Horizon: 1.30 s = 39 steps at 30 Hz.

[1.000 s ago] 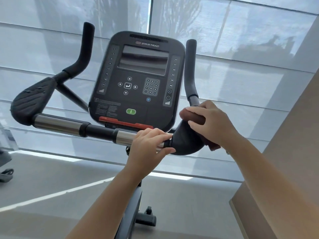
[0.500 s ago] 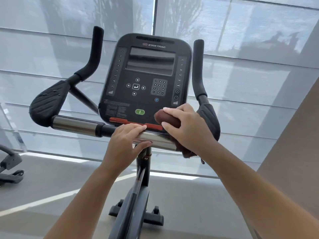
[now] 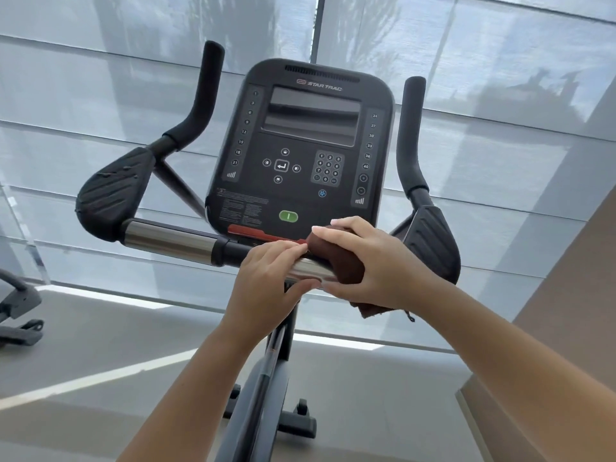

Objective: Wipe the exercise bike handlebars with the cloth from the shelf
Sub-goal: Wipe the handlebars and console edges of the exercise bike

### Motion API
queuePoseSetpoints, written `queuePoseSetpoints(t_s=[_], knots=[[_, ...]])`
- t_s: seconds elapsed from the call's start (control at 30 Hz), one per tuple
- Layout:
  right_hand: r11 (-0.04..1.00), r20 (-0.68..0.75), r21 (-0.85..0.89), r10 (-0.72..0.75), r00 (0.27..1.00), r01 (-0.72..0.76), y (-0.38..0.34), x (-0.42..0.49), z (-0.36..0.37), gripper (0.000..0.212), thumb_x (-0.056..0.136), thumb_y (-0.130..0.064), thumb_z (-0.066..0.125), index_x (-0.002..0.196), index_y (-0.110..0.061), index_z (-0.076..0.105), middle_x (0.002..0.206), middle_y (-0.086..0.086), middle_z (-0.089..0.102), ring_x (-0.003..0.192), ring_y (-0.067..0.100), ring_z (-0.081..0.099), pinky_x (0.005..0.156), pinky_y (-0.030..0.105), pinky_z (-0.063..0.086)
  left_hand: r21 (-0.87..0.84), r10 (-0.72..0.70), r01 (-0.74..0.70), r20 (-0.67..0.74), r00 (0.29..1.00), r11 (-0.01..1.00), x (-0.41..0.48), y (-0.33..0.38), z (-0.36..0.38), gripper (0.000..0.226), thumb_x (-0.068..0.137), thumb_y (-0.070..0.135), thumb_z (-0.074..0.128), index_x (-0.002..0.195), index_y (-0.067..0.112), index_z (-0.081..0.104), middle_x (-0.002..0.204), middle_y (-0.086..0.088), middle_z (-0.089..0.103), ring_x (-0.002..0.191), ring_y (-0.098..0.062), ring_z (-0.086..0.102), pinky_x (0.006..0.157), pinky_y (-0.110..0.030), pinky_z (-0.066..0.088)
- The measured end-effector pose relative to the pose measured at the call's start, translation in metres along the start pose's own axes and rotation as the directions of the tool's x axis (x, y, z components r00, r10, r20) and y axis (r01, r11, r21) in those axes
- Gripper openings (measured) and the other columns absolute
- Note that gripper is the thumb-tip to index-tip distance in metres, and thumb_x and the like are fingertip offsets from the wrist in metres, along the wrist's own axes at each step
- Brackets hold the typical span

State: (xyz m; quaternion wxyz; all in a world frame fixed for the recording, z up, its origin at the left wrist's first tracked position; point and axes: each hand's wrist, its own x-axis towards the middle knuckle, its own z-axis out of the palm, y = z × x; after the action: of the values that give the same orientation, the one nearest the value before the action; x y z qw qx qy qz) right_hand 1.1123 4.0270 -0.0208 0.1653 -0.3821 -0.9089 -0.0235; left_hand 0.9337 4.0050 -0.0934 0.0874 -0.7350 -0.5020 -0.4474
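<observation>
Your brown cloth (image 3: 348,263) drapes over the chrome crossbar of the handlebars (image 3: 166,240), toward its 3 o'clock end; black grips rise at 10 and 2 o'clock.

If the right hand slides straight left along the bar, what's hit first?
The left hand, gripping the bar right beside the cloth that the right hand holds. They look nearly touching, though depth is unclear.

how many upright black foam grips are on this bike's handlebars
2. The left grip rises to the left of the console, and the right grip stands to its right. Both are in full view, and none seems hidden.
</observation>
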Motion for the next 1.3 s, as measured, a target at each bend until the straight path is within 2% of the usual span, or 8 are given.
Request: queuePoseSetpoints(t_s=[0.13,0.27,0.43,0.63,0.77,0.9,1.07,1.3], knots=[[0.999,-0.014,0.040,0.022,1.000,-0.022,-0.002,-0.002,0.002,0.071,0.071,-0.047,0.070,0.134,-0.035,0.040,0.125,-0.005,0.046,0.103,0.016,0.052,0.086,0.025,0.042,0.017,-0.034,0.034,0.009,0.999,0.999,-0.004,-0.011,-0.006,0.042,0.075,0.033,0.069,0.104,0.004,0.063,0.104,-0.011,0.068,0.100,-0.030,0.061,0.092,-0.040,0.041],[0.998,-0.094,-0.053,0.040,0.995,-0.045,0.010,-0.027,-0.003,0.073,0.064,-0.054,0.068,0.130,-0.031,0.047,0.118,-0.002,0.053,0.093,0.021,0.057,0.080,0.031,0.046,0.018,-0.034,0.033,0.007,0.999,0.999,-0.004,-0.011,-0.005,0.046,0.077,0.041,0.059,0.103,0.004,0.063,0.102,-0.011,0.068,0.099,-0.029,0.061,0.093,-0.035,0.037],[0.998,-0.080,0.008,0.064,0.995,-0.063,-0.010,0.008,0.009,0.068,0.069,-0.051,0.069,0.130,-0.034,0.046,0.115,-0.003,0.051,0.094,0.014,0.054,0.077,0.019,0.036,0.012,-0.034,0.034,-0.025,0.999,0.999,-0.004,-0.012,-0.003,0.045,0.075,0.040,0.063,0.101,0.003,0.064,0.101,-0.010,0.069,0.098,-0.028,0.062,0.092,-0.035,0.040],[0.999,-0.051,0.024,0.037,0.998,-0.036,-0.003,-0.003,0.008,0.074,0.067,-0.051,0.069,0.134,-0.035,0.041,0.119,-0.004,0.049,0.096,0.016,0.053,0.080,0.026,0.044,0.024,-0.016,0.016,0.009,1.000,1.000,-0.007,-0.019,-0.010,0.040,0.073,0.021,0.074,0.105,0.001,0.062,0.105,-0.012,0.067,0.102,-0.029,0.061,0.093,-0.035,0.039],[0.994,-0.124,-0.020,0.104,0.987,-0.107,-0.003,-0.005,0.007,0.070,0.065,-0.055,0.064,0.129,-0.034,0.047,0.110,-0.002,0.053,0.089,0.019,0.056,0.076,0.028,0.044,0.155,0.008,-0.014,0.038,0.999,0.988,-0.006,-0.031,-0.023,0.040,0.071,0.021,0.075,0.102,-0.001,0.064,0.103,-0.016,0.067,0.101,-0.032,0.061,0.093,-0.037,0.039],[0.999,-0.175,0.000,0.042,0.984,-0.043,-0.030,0.025,0.026,0.068,0.068,-0.052,0.068,0.129,-0.031,0.048,0.111,0.001,0.052,0.089,0.022,0.055,0.078,0.027,0.044,0.241,0.039,-0.047,0.039,0.998,0.969,-0.005,-0.041,-0.029,0.041,0.068,0.019,0.077,0.101,-0.003,0.065,0.101,-0.016,0.068,0.103,-0.033,0.061,0.096,-0.041,0.038],[0.998,-0.172,-0.051,0.027,0.985,-0.036,-0.028,0.016,0.028,0.073,0.067,-0.055,0.066,0.132,-0.029,0.046,0.118,0.004,0.051,0.091,0.027,0.056,0.076,0.035,0.049,0.206,0.010,-0.014,0.020,1.000,0.978,-0.008,-0.049,-0.033,0.038,0.071,0.013,0.076,0.104,-0.002,0.064,0.099,-0.014,0.067,0.092,-0.032,0.062,0.091,-0.037,0.042],[0.990,-0.225,-0.072,0.100,0.969,-0.119,-0.044,0.027,0.032,0.069,0.068,-0.057,0.063,0.129,-0.027,0.048,0.108,0.007,0.051,0.085,0.028,0.053,0.074,0.032,0.046,0.154,-0.002,0.007,-0.036,0.999,0.988,-0.007,-0.049,-0.028,0.033,0.071,0.014,0.075,0.100,0.001,0.066,0.095,-0.012,0.068,0.090,-0.030,0.061,0.090,-0.033,0.040]])
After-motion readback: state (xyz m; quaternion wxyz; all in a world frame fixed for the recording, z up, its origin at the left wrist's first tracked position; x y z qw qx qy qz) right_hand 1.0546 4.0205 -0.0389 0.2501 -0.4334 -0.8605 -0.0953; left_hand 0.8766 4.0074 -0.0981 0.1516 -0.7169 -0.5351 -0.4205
